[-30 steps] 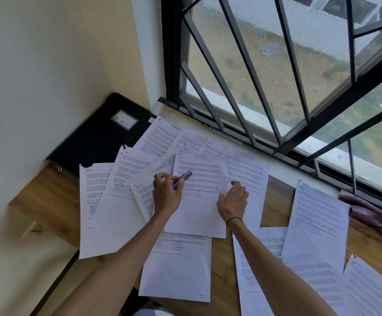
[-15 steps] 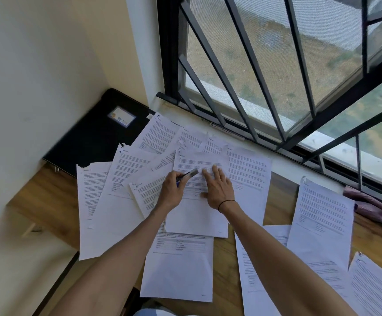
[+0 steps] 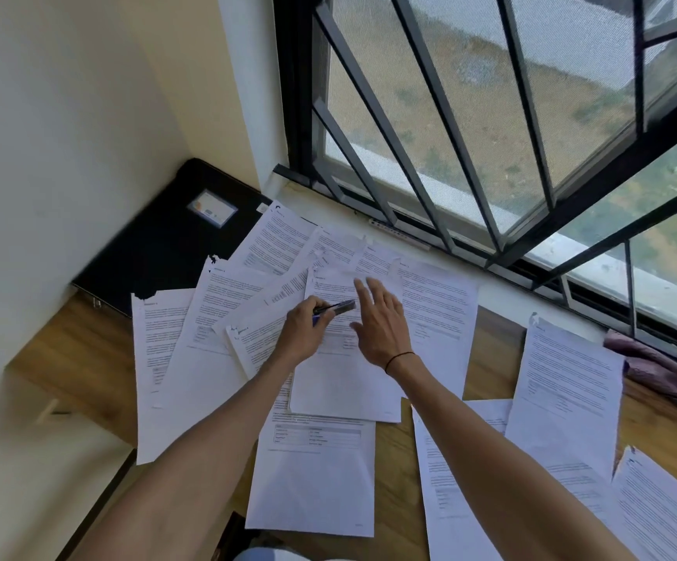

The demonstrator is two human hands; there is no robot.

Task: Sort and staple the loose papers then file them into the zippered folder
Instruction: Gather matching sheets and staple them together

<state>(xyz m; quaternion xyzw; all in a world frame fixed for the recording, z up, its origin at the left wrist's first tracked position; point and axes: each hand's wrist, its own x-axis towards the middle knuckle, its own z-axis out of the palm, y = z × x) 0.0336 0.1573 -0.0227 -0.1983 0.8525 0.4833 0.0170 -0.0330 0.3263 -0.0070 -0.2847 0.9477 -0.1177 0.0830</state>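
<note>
Left hand (image 3: 302,332) grips stapler (image 3: 338,307); right hand (image 3: 381,321) flat, fingers spread on top sheet (image 3: 344,382)

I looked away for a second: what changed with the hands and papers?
The right hand opened from curled fingertips, slid left across the top sheet toward the stapler, and now lies flat. The left hand still grips the stapler; the papers and black folder stayed put.
</note>
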